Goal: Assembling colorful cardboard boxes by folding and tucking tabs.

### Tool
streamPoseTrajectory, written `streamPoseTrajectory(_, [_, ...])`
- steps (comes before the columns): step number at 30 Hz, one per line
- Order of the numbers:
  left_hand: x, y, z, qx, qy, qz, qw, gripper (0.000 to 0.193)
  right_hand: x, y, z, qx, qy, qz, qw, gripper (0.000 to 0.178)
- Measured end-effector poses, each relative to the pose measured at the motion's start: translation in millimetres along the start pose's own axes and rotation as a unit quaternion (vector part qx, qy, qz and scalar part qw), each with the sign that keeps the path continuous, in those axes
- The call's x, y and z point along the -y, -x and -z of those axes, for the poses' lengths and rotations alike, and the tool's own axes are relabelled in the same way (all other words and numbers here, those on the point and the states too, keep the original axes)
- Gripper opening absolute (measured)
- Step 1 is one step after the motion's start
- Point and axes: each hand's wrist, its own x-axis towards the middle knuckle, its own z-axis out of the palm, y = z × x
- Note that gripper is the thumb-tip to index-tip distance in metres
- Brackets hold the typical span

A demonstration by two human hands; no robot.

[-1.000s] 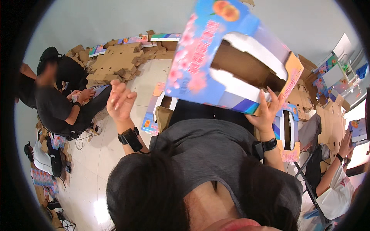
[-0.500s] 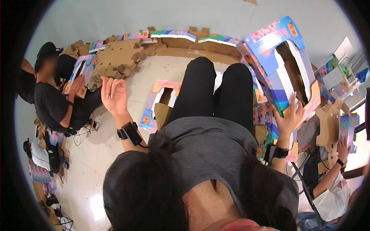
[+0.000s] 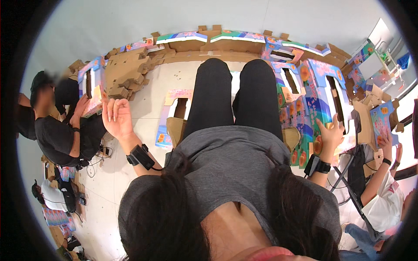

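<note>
My left hand [image 3: 118, 117] is raised over the floor to the left of my legs, empty, its fingers loosely bent and apart. To the right of my knees my right hand [image 3: 331, 134] grips the near end of a printed cardboard carton [image 3: 312, 93], thumb and fingers spread over its edge. The carton is blue, pink and green, with a long white-edged opening on top. It stands tall next to other printed cartons [image 3: 296, 115]; whether it rests on something is hidden.
Another open-topped carton [image 3: 163, 126] lies left of my legs. Flat brown cardboard [image 3: 126, 67] is piled at the far left, and cartons line the wall. One co-worker [image 3: 56, 137] handles a carton at left, another [image 3: 381, 187] at right. A black folding-stand leg [image 3: 355, 209] is beside my right arm.
My right hand and the carton have come down, and the carton has gone from tilted to more upright. My left hand has shifted slightly left and lower. The view has turned a little.
</note>
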Motion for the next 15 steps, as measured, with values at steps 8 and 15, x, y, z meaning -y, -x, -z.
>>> streamPoseTrajectory(8, [-4, -1, 8, 0.052, 0.016, 0.007, 0.999, 0.015, -28, 11, -40, 0.048, 0.119, -0.06, 0.99, 0.092])
streamPoseTrajectory(15, [3, 0, 5, 0.069, 0.027, 0.037, 0.997, 0.017, -40, 18, -58, 0.125, 0.14, -0.065, 0.98, 0.1])
